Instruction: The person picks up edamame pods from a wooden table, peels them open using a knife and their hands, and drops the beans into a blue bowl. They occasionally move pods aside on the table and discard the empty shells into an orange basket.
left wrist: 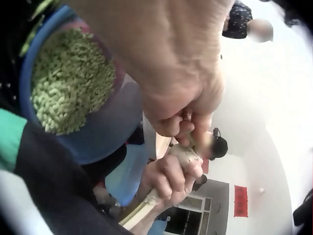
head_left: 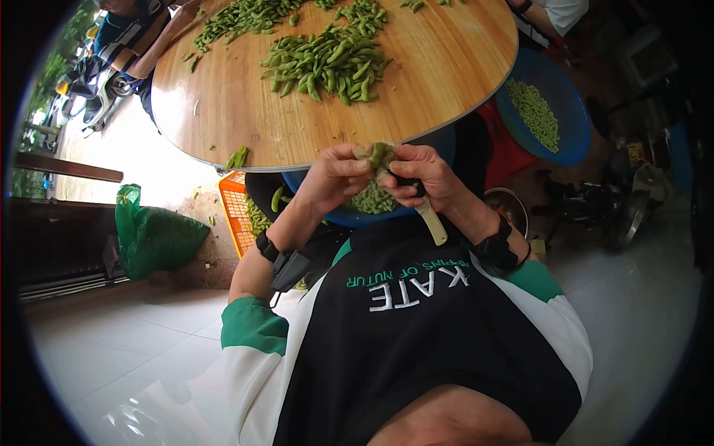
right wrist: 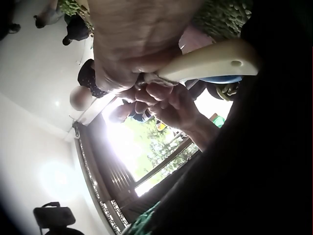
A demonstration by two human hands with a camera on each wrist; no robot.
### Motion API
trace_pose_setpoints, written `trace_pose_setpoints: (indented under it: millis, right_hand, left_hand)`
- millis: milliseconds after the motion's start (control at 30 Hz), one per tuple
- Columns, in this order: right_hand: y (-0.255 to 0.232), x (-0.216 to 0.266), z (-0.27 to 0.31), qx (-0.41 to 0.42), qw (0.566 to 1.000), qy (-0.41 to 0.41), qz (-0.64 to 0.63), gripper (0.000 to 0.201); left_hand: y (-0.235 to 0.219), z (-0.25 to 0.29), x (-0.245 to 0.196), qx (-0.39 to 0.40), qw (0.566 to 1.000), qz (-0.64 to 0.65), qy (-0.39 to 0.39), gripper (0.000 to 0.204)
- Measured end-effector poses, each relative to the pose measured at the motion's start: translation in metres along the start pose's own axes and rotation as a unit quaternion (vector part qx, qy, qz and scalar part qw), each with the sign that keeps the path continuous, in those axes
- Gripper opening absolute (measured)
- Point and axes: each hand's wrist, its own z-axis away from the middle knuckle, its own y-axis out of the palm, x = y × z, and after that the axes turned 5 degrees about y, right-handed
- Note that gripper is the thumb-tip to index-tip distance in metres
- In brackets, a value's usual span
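In the head view, the left hand [head_left: 338, 177] pinches a green pod [head_left: 381, 154] at its left side, above a blue basin of shelled beans [head_left: 372, 199]. The right hand [head_left: 431, 178] meets it from the other side, fingers curled round a tool with a cream handle [head_left: 433, 225]; its working end is hidden. From the left wrist, the left hand [left wrist: 181, 73] has its fingertips just above those of the right hand [left wrist: 168, 181]. The right wrist view shows the handle [right wrist: 210, 62] sticking out from the right hand [right wrist: 137, 46].
A round wooden table [head_left: 223, 111] bears heaps of green pods [head_left: 327, 63]. To the right stands another blue basin [head_left: 580, 137] with beans. An orange crate [head_left: 234, 212] and a green bag [head_left: 160, 234] are at the left. Other people sit across the table.
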Motion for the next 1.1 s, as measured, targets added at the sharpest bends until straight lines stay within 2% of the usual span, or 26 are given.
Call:
trace_pose_setpoints:
  millis: [33, 100, 133, 167, 233, 267, 300, 333, 367, 400, 433, 567, 633, 767, 833, 867, 900, 933, 967, 1033, 1067, 1100]
  right_hand:
    - [-0.001, 0.001, 0.0, 0.031, 0.999, 0.003, -0.02, 0.033]
    - [-0.006, -0.002, -0.002, 0.064, 0.997, 0.008, -0.035, 0.032]
    - [-0.008, -0.003, -0.002, 0.095, 0.994, 0.011, -0.051, 0.032]
    - [-0.009, -0.001, -0.002, 0.096, 0.994, 0.011, -0.049, 0.032]
    - [-0.012, 0.001, -0.002, 0.04, 0.993, 0.027, -0.106, 0.031]
    - [-0.013, 0.001, -0.003, 0.041, 0.993, 0.029, -0.104, 0.031]
    - [-0.014, 0.0, -0.003, 0.025, 0.992, 0.031, -0.121, 0.03]
    - [-0.014, -0.002, -0.003, 0.007, 0.99, 0.034, -0.14, 0.03]
    - [-0.014, -0.004, -0.002, 0.006, 0.989, 0.036, -0.141, 0.03]
    - [-0.013, -0.005, -0.003, 0.021, 0.986, 0.039, -0.159, 0.03]
    - [-0.013, -0.005, -0.004, 0.037, 0.983, 0.042, -0.176, 0.03]
    - [-0.014, -0.004, -0.005, 0.048, 0.982, 0.041, -0.176, 0.031]
    - [-0.009, -0.001, -0.005, 0.034, 0.987, 0.033, -0.154, 0.031]
    - [-0.002, 0.001, -0.004, 0.049, 0.988, 0.012, -0.144, 0.032]
    - [0.001, 0.001, -0.002, 0.06, 0.985, -0.007, -0.162, 0.033]
    - [0.002, 0.002, -0.002, 0.06, 0.985, -0.007, -0.161, 0.033]
    - [0.002, 0.004, -0.003, 0.039, 0.988, -0.015, -0.146, 0.032]
    - [0.002, 0.005, -0.003, 0.018, 0.991, -0.022, -0.13, 0.032]
    - [0.005, 0.009, -0.003, 0.019, 0.991, -0.019, -0.128, 0.032]
    - [0.013, 0.014, -0.001, -0.092, 0.995, -0.031, 0.032, 0.029]
    - [0.011, 0.011, -0.003, -0.094, 0.995, -0.03, 0.03, 0.029]
    - [0.008, 0.009, -0.007, -0.123, 0.984, -0.052, 0.121, 0.028]
  left_hand:
    - [-0.001, -0.001, 0.0, 0.0, 1.0, 0.0, 0.004, 0.008]
    - [-0.003, 0.0, 0.001, 0.064, 0.993, 0.092, -0.042, 0.01]
    - [-0.003, -0.001, 0.001, 0.064, 0.993, 0.091, -0.041, 0.01]
    - [-0.004, -0.002, 0.0, 0.05, 0.993, 0.098, -0.05, 0.009]
    - [0.005, -0.001, 0.002, 0.034, 0.992, 0.107, -0.058, 0.007]
    - [0.012, -0.001, 0.005, -0.02, 0.992, -0.102, 0.069, 0.009]
    - [0.02, -0.001, 0.003, -0.073, 0.93, -0.307, 0.189, 0.011]
    - [0.025, 0.002, -0.001, -0.073, 0.93, -0.306, 0.187, 0.011]
    - [0.03, 0.005, -0.005, -0.061, 0.795, -0.526, 0.297, 0.015]
    - [0.033, 0.007, -0.007, -0.043, 0.596, -0.704, 0.384, 0.018]
    - [0.036, 0.007, -0.007, -0.04, 0.568, -0.711, 0.414, 0.023]
    - [0.037, 0.011, -0.011, -0.03, 0.593, -0.704, 0.39, 0.016]
    - [0.033, 0.008, -0.009, -0.071, 0.778, -0.548, 0.3, 0.014]
    - [0.032, 0.005, -0.01, -0.071, 0.747, -0.585, 0.308, 0.015]
    - [0.034, 0.003, -0.013, -0.064, 0.799, -0.527, 0.283, 0.015]
    - [0.038, 0.003, -0.013, -0.064, 0.798, -0.527, 0.284, 0.015]
    - [0.048, 0.003, -0.016, -0.112, 0.876, -0.415, 0.217, 0.016]
    - [0.053, 0.004, -0.017, -0.158, 0.932, -0.292, 0.145, 0.019]
    - [0.05, 0.003, -0.019, -0.16, 0.932, -0.291, 0.149, 0.019]
    - [0.04, 0.003, -0.022, -0.138, 0.971, -0.193, 0.023, 0.024]
    - [0.037, 0.003, -0.016, -0.139, 0.971, -0.192, 0.021, 0.024]
    - [0.036, 0.002, -0.008, -0.157, 0.959, -0.232, 0.041, 0.02]
